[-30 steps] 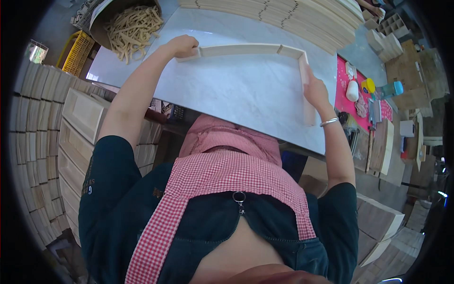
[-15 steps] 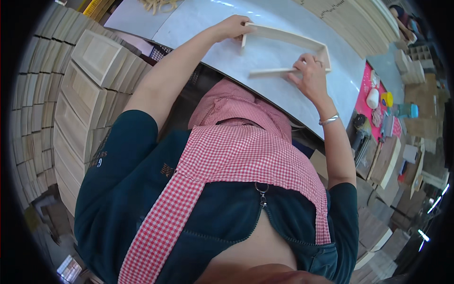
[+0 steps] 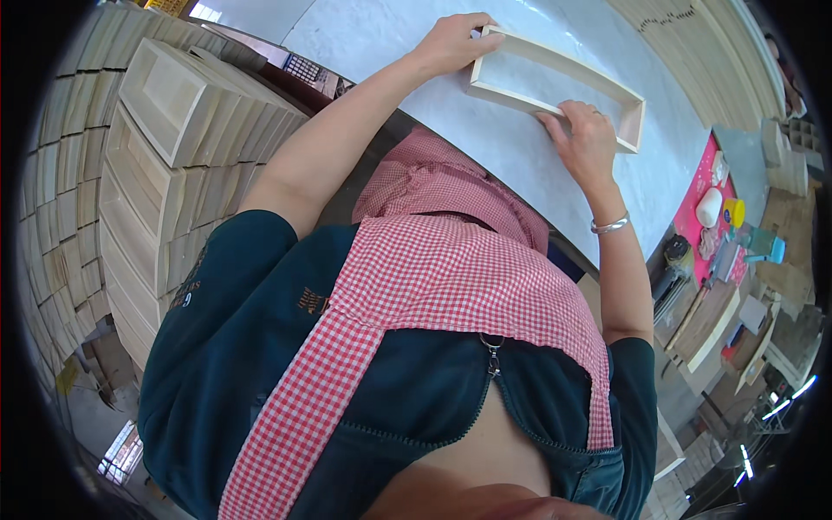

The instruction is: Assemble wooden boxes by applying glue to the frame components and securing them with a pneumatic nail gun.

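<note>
A pale surface (image 3: 650,186) is spreading beneath the wooden frame (image 3: 563,68), whose four sides are forming an apparently closed rectangle; whether corners still need fastening is unclear. The left hand (image 3: 455,43) is gripping its left end, the right hand (image 3: 585,140) pinching its near side.

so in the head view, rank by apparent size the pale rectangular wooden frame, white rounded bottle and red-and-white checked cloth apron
1. Red-and-white checked cloth apron
2. Pale rectangular wooden frame
3. White rounded bottle
</note>
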